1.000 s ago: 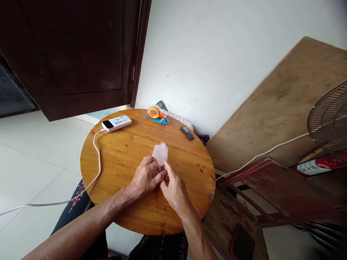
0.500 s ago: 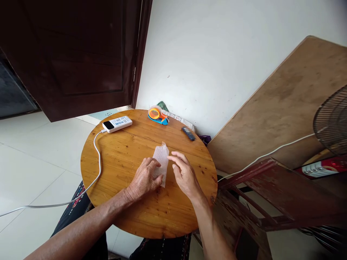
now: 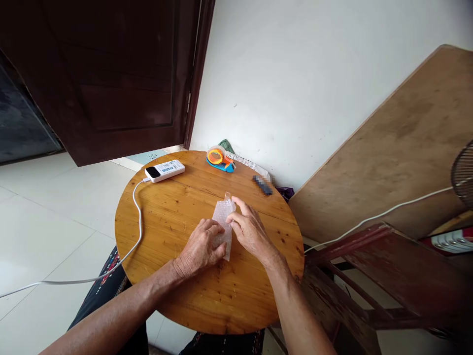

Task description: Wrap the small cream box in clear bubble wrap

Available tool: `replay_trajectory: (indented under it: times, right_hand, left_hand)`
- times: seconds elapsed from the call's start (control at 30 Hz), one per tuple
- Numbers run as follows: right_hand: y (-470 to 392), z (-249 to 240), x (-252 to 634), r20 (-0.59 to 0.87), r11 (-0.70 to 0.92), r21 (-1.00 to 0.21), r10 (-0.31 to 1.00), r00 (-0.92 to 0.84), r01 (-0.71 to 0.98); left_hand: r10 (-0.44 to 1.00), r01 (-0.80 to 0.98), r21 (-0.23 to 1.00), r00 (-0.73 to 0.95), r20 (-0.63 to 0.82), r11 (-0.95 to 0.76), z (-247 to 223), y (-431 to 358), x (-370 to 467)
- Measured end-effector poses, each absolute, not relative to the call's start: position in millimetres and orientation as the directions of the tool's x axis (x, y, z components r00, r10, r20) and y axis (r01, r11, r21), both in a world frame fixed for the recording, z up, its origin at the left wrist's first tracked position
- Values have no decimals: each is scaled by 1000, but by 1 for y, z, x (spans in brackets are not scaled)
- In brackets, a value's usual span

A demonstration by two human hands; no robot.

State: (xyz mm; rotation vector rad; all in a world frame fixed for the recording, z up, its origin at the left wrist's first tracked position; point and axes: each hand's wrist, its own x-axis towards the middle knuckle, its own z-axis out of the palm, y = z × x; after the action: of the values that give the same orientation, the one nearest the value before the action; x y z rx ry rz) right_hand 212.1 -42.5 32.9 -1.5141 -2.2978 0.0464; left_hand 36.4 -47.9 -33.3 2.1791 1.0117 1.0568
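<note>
A small piece of bubble wrap (image 3: 222,212) lies on the round wooden table (image 3: 158,222), with a strip of clear tape sticking up at its top end. My left hand (image 3: 202,245) rests on its left side, fingers apart and bent over the wrap, holding it down against the wood. At the right edge, my right hand (image 3: 249,226) touches the wrap near its top, the index finger stretched toward the tape and the thumb apart from it.
Along the table's back are a tape dispenser (image 3: 220,159), a printed strip (image 3: 247,163) and a blurred dark object (image 3: 262,185). A white power bank (image 3: 164,170) with a cable (image 3: 139,222) sits at the left. A fan (image 3: 463,172) stands far right.
My right hand has come in against the wrap's upper right edge, its index finger reaching further up. The left hand stays on the wrap. The whole view has shifted slightly.
</note>
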Motion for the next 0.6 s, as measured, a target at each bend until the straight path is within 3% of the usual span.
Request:
replay_trajectory:
  times: [0.3,0.43,0.6]
  right_hand:
    - [-25,17,208,172,409,-345,913,-371,845]
    - [-26,9,216,241,390,-446,919,-312,805]
    - [-31,5,223,319,432,-481,897,-307,763]
  left_hand:
    - [798,417,690,426,427,-592,-30,-50,36]
    - [817,453,689,421,393,-565,-26,-51,35]
    - [831,473,697,432,350,-539,-23,-51,34]
